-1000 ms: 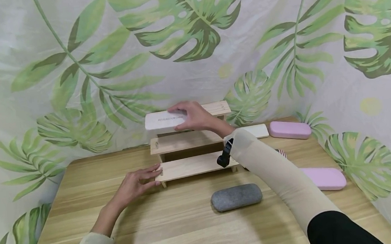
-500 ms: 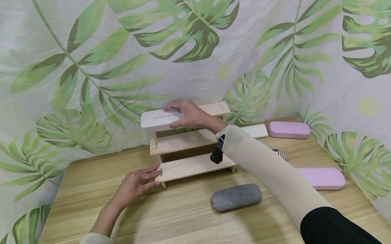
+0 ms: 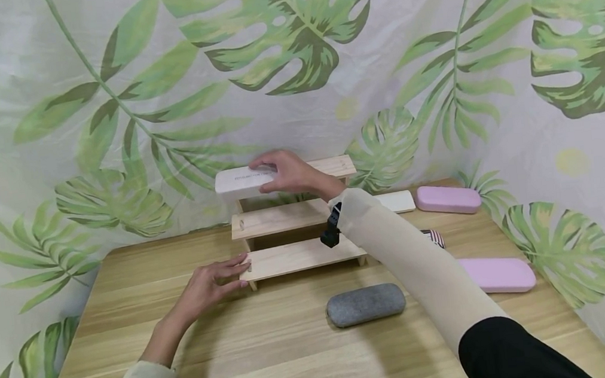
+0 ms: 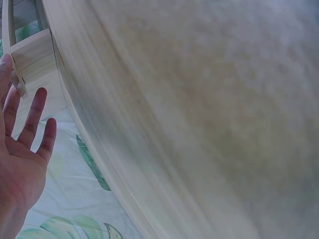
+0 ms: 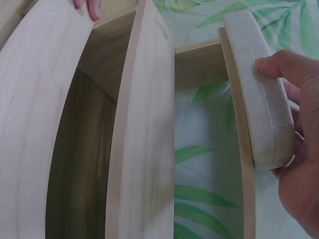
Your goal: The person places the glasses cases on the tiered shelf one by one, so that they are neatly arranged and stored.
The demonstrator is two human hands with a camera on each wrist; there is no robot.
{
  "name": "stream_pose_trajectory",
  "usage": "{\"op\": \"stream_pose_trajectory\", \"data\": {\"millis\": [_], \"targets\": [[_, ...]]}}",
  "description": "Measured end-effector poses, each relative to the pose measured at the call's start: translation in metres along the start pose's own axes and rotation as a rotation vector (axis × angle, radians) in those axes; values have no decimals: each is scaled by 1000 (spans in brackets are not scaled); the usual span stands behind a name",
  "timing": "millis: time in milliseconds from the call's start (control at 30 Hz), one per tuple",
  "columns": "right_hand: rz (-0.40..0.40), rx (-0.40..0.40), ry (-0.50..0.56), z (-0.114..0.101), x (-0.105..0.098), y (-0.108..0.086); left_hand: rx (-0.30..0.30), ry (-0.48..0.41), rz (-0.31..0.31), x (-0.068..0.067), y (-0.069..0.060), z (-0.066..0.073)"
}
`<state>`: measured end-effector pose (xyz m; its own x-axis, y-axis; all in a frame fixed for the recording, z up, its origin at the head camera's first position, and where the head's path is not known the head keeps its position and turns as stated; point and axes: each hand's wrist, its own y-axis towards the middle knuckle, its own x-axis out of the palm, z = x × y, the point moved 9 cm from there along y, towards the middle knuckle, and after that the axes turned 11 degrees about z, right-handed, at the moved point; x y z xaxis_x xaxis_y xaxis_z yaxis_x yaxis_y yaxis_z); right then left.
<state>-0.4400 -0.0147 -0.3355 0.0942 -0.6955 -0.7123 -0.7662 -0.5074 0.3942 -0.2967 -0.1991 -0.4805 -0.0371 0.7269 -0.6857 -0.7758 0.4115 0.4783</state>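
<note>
On the left part of the top tier of a three-step wooden shelf [image 3: 287, 259] lies a white case [image 3: 237, 183] with small lettering. My right hand [image 3: 294, 173] grips its right part, thumb on the near side and fingers behind. In the right wrist view the white case [image 5: 259, 94] lies along the top board, with the right hand [image 5: 301, 129] around it. My left hand [image 3: 211, 287] touches the left end of the lowest tier, fingers extended; the left wrist view shows that hand [image 4: 22, 164] with its fingers spread against the shelf end.
A grey case [image 3: 365, 305] lies in front of the shelf. To the right are a pink case [image 3: 448, 199], another pink case [image 3: 499, 274], a white case [image 3: 397, 202] and a striped item [image 3: 434, 238] partly behind the right sleeve. A leaf-patterned cloth hangs behind the table.
My right hand has moved slightly left along the top tier with the white case, whose left end now reaches past the shelf's left edge. The left hand has stayed in place.
</note>
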Motion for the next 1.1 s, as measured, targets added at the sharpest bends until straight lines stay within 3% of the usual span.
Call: {"op": "stream_pose_trajectory", "data": {"millis": [300, 533, 1100], "targets": [[24, -27, -18, 1, 0, 4, -9, -4, -4, 1, 0, 0], [54, -74, -98, 1, 0, 8, -4, -8, 6, -1, 1, 1], [79, -64, -111, 0, 3, 8, -13, 0, -7, 0, 0, 1]]}}
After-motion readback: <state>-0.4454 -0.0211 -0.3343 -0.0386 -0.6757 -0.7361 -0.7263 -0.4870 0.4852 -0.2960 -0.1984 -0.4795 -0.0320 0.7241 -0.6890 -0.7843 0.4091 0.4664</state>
